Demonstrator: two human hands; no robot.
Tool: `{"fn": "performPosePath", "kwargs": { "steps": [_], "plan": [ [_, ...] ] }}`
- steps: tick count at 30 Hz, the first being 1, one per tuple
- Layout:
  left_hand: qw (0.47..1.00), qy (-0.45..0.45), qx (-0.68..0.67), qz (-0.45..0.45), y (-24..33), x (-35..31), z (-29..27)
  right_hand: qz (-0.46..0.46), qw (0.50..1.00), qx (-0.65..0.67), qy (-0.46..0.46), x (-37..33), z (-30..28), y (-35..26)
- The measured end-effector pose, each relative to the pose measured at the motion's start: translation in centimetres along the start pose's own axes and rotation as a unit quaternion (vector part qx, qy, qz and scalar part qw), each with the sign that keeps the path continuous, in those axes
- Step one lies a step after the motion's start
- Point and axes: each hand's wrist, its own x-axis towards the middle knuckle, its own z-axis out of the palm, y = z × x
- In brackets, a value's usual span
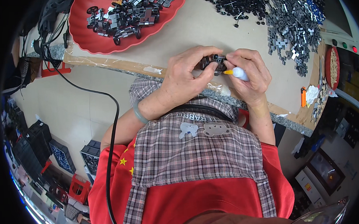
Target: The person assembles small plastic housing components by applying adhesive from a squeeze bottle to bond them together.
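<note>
- Your bench (208, 34) runs across the top of the view, its near edge lined with brown tape and grey stone.
- You wear a checked apron (197, 159) over a red shirt, which fills the lower middle.
- A red tray (84, 36) sits at the bench's far left corner, holding a heap of small black wheeled parts (127, 14).
- A wide pile of loose grey and black pieces (283, 23) spreads over the far right part of the bench, with blue ones at its far end.
- A black cable (107, 115) hangs off the left edge of the bench and passes down beside you.
- Your left hand (186, 77) is above the near edge of the bench, at the middle, with fingers curled closed around a small black wheeled part (215, 62).
- Your right hand (250, 75) is just beside it, fingers touching that same part and closed around a small white bottle (238, 73).
- The bottle's yellow nozzle (227, 72) points left, its end right at the wheeled part.
- A green bangle (139, 113) circles your left wrist.
- An orange lighter (303, 96) lies near the bench's right edge.
</note>
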Motion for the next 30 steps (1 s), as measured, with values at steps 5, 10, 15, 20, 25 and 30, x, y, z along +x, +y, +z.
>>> {"fn": "performPosePath", "kwargs": {
  "steps": [5,10,15,20,25,30],
  "plan": [
    [0.999,0.016,0.015,0.034,-0.5,-0.1,0.1,0.063,0.996,0.02,-0.058,0.2,-0.3,-0.8],
    [1.0,0.014,0.019,0.019,0.1,-0.1,-0.1,0.191,0.964,0.169,-0.069,-0.5,0.0,0.6],
    [0.999,0.002,0.02,0.041,-0.2,-0.1,-0.3,0.392,0.849,0.347,-0.071,0.2,-0.3,-0.4],
    [0.999,0.03,0.014,0.035,-0.4,-0.1,-0.1,0.414,0.857,0.298,-0.071,0.3,0.2,-1.5],
    [0.992,0.013,-0.115,-0.047,-0.1,-0.2,0.1,0.267,0.943,0.197,-0.018,0.3,0.4,-1.2],
    [0.975,-0.028,-0.207,-0.071,0.5,0.4,-0.8,0.303,0.911,0.279,-0.014,0.7,-0.3,-1.1]
  ]
}}
